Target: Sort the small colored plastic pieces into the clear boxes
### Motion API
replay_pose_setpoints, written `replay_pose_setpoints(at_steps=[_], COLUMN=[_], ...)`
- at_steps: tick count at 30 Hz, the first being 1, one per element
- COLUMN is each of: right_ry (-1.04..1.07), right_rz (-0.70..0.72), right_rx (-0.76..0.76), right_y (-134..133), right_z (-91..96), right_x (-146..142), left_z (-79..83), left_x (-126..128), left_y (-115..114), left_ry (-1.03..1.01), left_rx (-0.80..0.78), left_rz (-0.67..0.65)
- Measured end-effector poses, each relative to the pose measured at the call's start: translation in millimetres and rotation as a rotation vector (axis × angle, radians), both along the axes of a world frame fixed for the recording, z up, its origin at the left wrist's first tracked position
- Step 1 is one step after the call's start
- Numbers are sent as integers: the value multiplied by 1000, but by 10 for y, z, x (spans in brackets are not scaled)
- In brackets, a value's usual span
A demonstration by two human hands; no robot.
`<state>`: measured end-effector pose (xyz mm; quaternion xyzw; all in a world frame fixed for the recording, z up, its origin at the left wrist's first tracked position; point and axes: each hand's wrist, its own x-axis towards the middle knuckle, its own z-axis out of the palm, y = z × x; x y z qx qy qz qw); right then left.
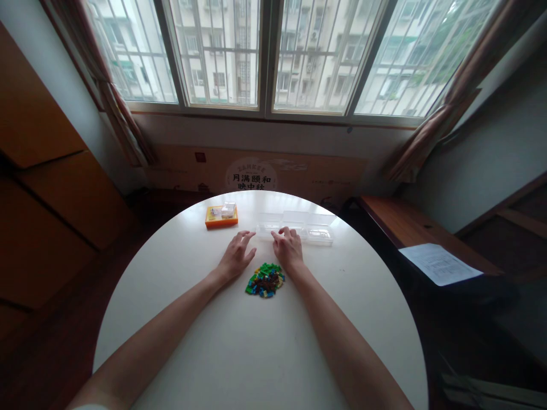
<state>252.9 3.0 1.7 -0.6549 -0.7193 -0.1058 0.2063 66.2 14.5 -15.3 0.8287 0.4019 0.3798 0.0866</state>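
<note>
Head view, landmark: brick pile (265, 279), the reference for all places below.
Brick pile, appearance: small plastic building bricks in a loose, low heap, roughly rounded; green massed at the far side, dark brown through the middle, blue scattered along the left and near edges, a few tan and yellow pieces at the fringes; single shapes too small to read.
Brick pile, location: on the white round table (171, 336), between the two wrists.
Left hand (236, 254): beyond the pile and to its left; fingers loosely spread, thumb apart, nothing visible in the grasp; fingertips near the left end of the clear case.
Right hand (288, 248): beyond the pile and slightly right; fingers bent over the near edge of the clear case; whether it grips or merely touches cannot be told.
Clear case (319, 234): beyond the pile, extending to its right; transparent plastic, lid sections raised along the far side; one unit or two, cannot be told.
Orange box (222, 222): beyond the pile, well to the left; flat, a small clear container (229, 209) on top.
Paper sheet (441, 264): well right of the pile, on a brown wooden bench (384, 215); white, print illegible.
Printed panel (252, 171): far beyond the pile, under the barred window (266, 57); tan, dark Chinese characters.
</note>
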Motion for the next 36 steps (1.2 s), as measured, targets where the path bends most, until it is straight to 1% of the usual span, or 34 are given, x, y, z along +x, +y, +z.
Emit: replay_pose_setpoints(at_steps=[4,10,13,16,18,20,25,27,29,31,32,34,36], right_ry=[32,165,211,235,245,254,263,266,272,282,286,290,290], right_rz=[18,97,112,133,144,146,151,152,153,149,146,144,147], right_rx=[44,199,233,241,243,246,247,249,250,252,253,253,249], right_y=[12,49,70,85,89,91,97,100,102,104,104,105,105], right_z=[-25,-73,-94,-110,-117,-121,-126,-127,-129,-130,-131,-132,-130], right_x=[27,70,67,62,63,67,78,81,84,85,84,81,78], left_z=[16,81,66,9,-11,14,246,324,362,367,363,354,345], left_x=[8,31,37,46,53,55,-2,-47,-94,-135,-151,-171,-175], left_y=[-23,-69,-65,-19,55,175,629,810,955,1054,1085,1115,1104], left_ry=[-2,-64,-127,-142,-115,-66,134,200,261,294,295,287,277], left_rx=[15,72,74,50,39,34,41,-35,-159,-296,-326,-348,-336], left_rz=[5,23,87,168,207,247,438,489,514,538,547,558,568])
